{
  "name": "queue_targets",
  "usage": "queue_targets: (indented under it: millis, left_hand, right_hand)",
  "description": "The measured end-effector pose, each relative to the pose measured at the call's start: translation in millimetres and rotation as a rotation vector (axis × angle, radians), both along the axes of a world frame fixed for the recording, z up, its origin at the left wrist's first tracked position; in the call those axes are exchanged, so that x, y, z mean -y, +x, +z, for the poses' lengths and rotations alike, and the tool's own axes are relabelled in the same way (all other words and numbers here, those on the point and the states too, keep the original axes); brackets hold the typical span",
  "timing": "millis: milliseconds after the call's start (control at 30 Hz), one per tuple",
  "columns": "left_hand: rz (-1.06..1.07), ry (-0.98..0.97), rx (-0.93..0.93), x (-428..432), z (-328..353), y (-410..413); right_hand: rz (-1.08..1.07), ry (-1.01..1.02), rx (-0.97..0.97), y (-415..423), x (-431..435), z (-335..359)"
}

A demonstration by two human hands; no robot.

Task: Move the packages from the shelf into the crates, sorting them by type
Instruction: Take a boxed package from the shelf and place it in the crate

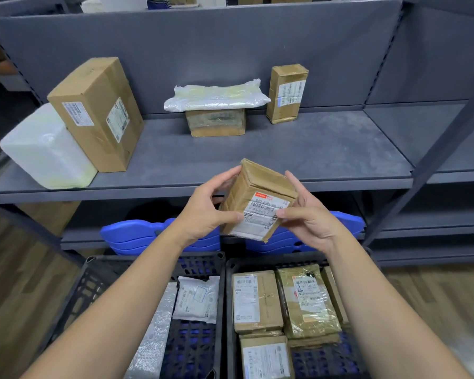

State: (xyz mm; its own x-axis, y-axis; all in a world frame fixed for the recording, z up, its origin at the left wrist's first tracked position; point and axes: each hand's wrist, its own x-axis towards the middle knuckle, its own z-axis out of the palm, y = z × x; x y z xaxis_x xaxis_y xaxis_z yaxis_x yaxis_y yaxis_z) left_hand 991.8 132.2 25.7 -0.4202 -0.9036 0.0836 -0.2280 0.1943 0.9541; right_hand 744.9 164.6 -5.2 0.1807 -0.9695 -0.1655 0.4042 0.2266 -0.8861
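Over the seam between the left crate (153, 259) and right crate (271, 262), a small cardboard box (257, 203) hangs tilted between both hands, clear of the shelf edge. The left hand (203, 217) and right hand (309, 222) pinch its opposite sides, fingers (230, 216) curled, thumbs on the labelled face. It is brown, taped and creased, with a white label and a red tag. Beyond, the grey shelf (285, 157) carries more packages.

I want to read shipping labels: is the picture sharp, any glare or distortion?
Head view: the label on the held cardboard box is partly legible, farther labels soft; glare on the plastic bag; the wide-angle lens bends the shelf frame.
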Motion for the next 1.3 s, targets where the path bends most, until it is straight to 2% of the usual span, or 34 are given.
queue_targets:
  millis: [100,433,533,633,733,900,1067,1233,1300]
  left_hand:
    - [-0.036,-0.059,0.073,-1.4,1.8,-8.0]
    - [-0.036,-0.062,0.128,-15.2,9.9,-15.7]
    - [0.047,0.065,0.048,-22.5,12.5,-14.9]
    - [0.167,0.312,-0.149,-30.0,11.0,-16.4]
    - [0.247,0.371,-0.237,-37.5,7.4,-22.6]
    - [0.291,0.301,-0.335,-51.7,2.8,-28.4]
    - [0.310,0.069,-0.238,-66.4,-3.8,-33.3]
    - [0.323,0.004,-0.209,-82.4,-8.8,-39.1]
    - [0.401,0.017,-0.176,-87.2,-11.7,-42.8]
  right_hand:
    - [0.009,-0.010,-0.066,-7.0,-3.9,-2.2]
    - [0.008,-0.046,-0.078,-17.4,-12.3,-6.2]
    - [-0.047,-0.025,-0.103,-14.2,-13.2,-5.8]
    - [-0.065,0.013,-0.099,-11.9,-12.6,-8.3]
    - [-0.015,0.016,-0.105,-9.3,-17.3,-7.7]
    - [0.015,0.042,0.007,-9.6,-25.6,-11.4]
    - [0.021,0.053,-0.004,-14.5,-32.8,-19.6]
    - [0.091,0.018,-0.002,-19.2,-42.6,-27.9]
    - [0.068,0.035,-0.014,-19.7,-44.9,-33.4]
